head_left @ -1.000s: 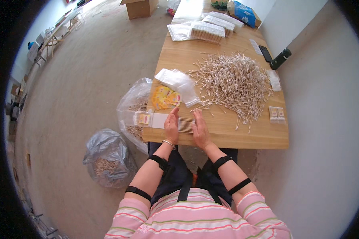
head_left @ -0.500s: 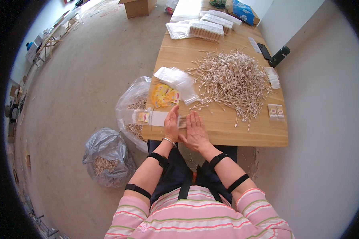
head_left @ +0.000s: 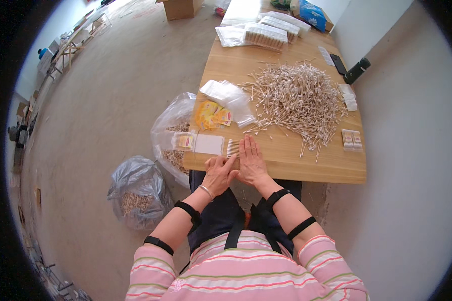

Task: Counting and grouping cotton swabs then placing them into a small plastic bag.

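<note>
1. Grey concrete floor fills the left half of my view, with a tied-off clear bag of scraps (head_left: 138, 193) at lower left and a second open plastic bag (head_left: 173, 135) hanging against the table's left edge.
2. Moving right, I see the wooden table (head_left: 306, 168) run up the middle of the frame. At its near left corner lies a flat clear packet with a small label (head_left: 198, 144), and above it a yellow printed card (head_left: 211, 114) beside a heap of empty clear pouches (head_left: 231, 98).
3. My left hand (head_left: 218, 173) rests low at the table's near edge, fingers loosely spread, index finger reaching up to the bundle of cotton swabs (head_left: 232, 148); it clasps nothing.
4. That bundle sits at centre frame, just right of the labelled packet, its sticks lying parallel.
5. My right hand (head_left: 251, 161) lies flat, palm down, fingers together, pressing along the bundle's right side; it is not curled round anything.
6. I judge the swabs very light, thin, stiff yet easily snapped, and prone to roll and scatter; they are best squeezed from both sides at mid-length.
7. Further right and up, the big loose pile of swabs (head_left: 299, 98) spreads out, with two small packets (head_left: 351, 139) at the right edge.
</note>
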Tool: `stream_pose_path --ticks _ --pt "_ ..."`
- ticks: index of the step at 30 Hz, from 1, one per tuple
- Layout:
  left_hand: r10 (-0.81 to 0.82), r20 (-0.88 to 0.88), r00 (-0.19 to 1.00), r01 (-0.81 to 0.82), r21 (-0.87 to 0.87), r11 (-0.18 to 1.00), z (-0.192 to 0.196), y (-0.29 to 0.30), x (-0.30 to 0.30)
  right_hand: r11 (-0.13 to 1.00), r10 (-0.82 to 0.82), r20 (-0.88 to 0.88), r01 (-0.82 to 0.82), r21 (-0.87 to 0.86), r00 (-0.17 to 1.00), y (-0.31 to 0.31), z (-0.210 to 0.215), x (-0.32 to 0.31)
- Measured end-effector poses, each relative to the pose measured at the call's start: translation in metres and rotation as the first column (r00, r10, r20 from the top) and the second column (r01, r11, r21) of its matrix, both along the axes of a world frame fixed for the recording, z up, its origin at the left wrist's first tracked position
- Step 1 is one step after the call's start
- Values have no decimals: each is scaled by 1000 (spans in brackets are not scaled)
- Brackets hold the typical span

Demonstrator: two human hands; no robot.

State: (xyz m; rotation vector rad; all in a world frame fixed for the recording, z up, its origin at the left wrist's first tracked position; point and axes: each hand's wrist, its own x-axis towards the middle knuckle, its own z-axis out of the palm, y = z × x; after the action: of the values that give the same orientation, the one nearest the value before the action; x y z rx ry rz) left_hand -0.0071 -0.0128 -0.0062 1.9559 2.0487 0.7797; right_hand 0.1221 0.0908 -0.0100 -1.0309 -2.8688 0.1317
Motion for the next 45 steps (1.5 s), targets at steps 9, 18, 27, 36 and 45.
stream_pose_path --ticks 9,18,27,36,45 --pt "-7 -53 999 6 -13 1000 -2 1 2 995 -1 -65 -6 -96 998 -1 5 1" --pt "129 234 964 -142 41 989 -7 4 -15 990 -25 -106 10 -144 994 -1 4 -2" --pt "248 239 939 -270 62 961 -2 22 -12 994 -23 -66 16 -106 998 0 2 -2" --pt "286 352 891 -321 47 946 -8 25 -20 996 -22 -57 17 -91 998 -1 6 -1" --pt "542 408 734 -563 -81 823 4 -13 -73 995 -30 -15 29 -94 999 -1 8 1"
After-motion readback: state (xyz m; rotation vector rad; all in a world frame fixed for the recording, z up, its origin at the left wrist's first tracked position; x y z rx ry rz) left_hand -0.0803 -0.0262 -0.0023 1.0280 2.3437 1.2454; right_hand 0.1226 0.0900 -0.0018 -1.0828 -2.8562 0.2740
